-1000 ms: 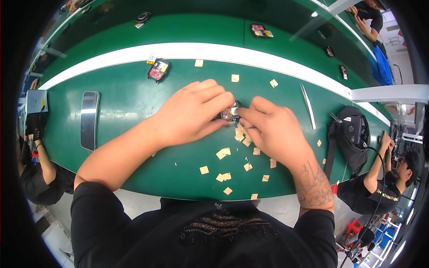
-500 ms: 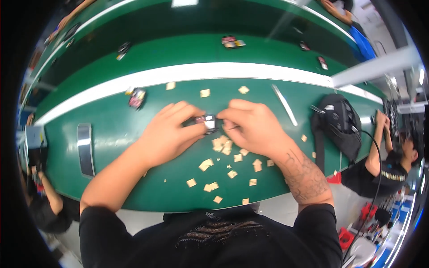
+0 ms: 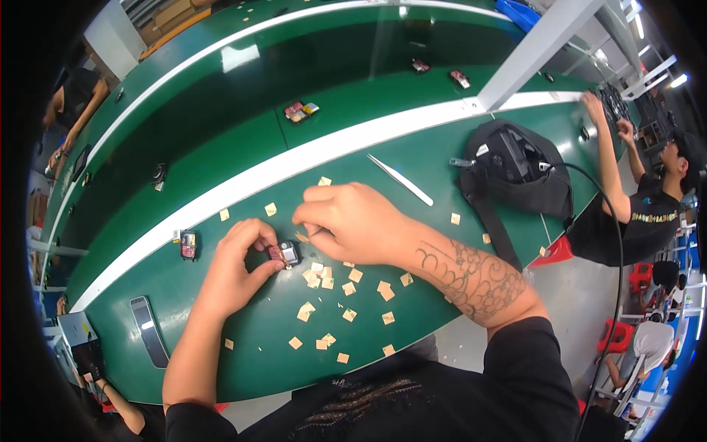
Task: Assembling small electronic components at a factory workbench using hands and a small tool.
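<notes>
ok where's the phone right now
In the head view the phone lies flat on the green table at the person's far left, near the front edge, left of the left hand.

Green bench (image 3: 221,353), tan squares (image 3: 388,317) (white stripe (image 3: 309,163)).

Single head-worn fisheye view, looking steeply down from above the person's chest, close over the long green workbench (image 3: 243,353), facing across it, edges bending toward the rim
</notes>
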`<state>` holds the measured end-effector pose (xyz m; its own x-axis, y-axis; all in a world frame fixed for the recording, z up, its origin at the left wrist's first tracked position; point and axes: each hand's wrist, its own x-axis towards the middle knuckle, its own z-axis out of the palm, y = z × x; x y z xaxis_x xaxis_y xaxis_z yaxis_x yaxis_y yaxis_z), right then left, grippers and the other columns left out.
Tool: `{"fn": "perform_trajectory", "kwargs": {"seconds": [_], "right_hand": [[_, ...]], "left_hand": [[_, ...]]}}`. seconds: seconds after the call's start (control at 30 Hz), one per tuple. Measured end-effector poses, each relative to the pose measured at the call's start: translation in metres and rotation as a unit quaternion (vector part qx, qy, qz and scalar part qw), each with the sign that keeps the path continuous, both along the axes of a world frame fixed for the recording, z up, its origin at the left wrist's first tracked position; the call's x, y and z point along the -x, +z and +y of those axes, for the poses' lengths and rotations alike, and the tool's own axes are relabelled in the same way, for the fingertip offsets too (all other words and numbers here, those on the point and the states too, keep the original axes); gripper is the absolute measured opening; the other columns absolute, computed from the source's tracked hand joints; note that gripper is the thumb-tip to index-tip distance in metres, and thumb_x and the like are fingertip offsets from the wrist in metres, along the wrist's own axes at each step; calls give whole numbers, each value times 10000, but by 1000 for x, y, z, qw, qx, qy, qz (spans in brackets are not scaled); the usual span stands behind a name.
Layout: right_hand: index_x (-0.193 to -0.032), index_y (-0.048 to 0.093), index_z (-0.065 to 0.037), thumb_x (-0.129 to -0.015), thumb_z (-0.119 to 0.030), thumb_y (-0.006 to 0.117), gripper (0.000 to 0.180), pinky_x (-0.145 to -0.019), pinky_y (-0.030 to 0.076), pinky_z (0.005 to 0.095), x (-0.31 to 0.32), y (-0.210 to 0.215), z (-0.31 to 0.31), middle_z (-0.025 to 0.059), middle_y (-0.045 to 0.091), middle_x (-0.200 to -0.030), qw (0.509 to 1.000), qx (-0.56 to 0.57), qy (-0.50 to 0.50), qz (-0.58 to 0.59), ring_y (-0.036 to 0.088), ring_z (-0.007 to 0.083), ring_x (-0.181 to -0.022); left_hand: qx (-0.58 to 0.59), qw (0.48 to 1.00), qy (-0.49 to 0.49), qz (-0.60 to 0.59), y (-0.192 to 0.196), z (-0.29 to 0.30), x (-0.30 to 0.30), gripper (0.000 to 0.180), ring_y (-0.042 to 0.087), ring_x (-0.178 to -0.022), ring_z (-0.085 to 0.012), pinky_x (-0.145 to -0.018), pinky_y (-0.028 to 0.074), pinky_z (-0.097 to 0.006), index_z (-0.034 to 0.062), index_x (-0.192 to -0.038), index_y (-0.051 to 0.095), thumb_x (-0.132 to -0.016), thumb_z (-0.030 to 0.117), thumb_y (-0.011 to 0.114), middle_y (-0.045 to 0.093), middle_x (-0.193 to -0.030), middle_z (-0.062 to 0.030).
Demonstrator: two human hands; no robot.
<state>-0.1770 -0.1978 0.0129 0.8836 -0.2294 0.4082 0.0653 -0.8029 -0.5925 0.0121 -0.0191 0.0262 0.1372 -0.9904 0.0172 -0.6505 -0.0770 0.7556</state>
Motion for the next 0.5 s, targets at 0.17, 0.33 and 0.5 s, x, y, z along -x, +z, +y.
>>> {"fn": "perform_trajectory", "kwargs": {"seconds": [0.17, 0.33, 0.5], "right_hand": [[-968, 737, -70, -862, -59, 697, 114, -672, 572, 446, 3, -3, 0, 83, 675, -872, 1000, 5, 4, -13, 707, 336, -761], [-970, 736, -69, -857, -75, 718, 114, -684, 577, 443, 7, 2, -3, 87, 683, -881, 999, 9, -20, -41, 712, 334, -776], [-975, 760, -56, -920, -160, 673, 147, -828, 606, 505, 4, 39, -47, 171, 721, -959, 979, 18, -186, -81, 731, 404, -912]], "left_hand": [[-50, 997, 25, 55, 8, -10, 0, 369, 581, -833, -208, -793, 486, -345, 22, -1029, 640, -750, -56, 868, 638, -926, -62], [-170, 985, 3, -6, 26, -26, 5, 232, 544, -753, -165, -708, 444, -334, 12, -951, 704, -778, -19, 855, 625, -851, -46], [-156, 988, 18, -8, 13, -17, -1, 265, 436, -722, -87, -655, 383, -280, 37, -1004, 685, -809, 11, 863, 617, -798, 36]]}}
